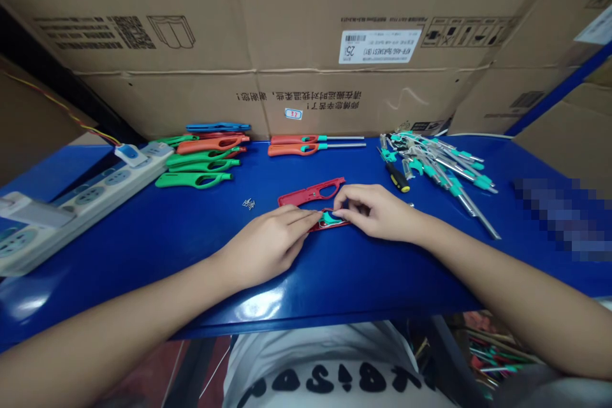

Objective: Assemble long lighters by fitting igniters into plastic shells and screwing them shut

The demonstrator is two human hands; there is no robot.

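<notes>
A red lighter half-shell (313,227) lies on the blue table between my hands, with a teal trigger (328,219) and a thin white wire set in it. My left hand (268,239) covers the shell's left end, its fingers pressed together and holding it down. At the shell's other end my right hand (377,210) is closed in a pinch beside the trigger; what its fingertips hold is too small to make out. Just behind, a second red half-shell (310,192) with a trigger opening lies inner side up, apart from both hands.
Small screws (248,204) lie left of the shells. Green lighter shells (196,178) and other colours are piled behind, near a power strip (90,197). Two orange lighters (292,150) lie at the back. Right are a screwdriver (398,176) and metal lighter tubes (459,191). Cardboard (191,95) stands behind.
</notes>
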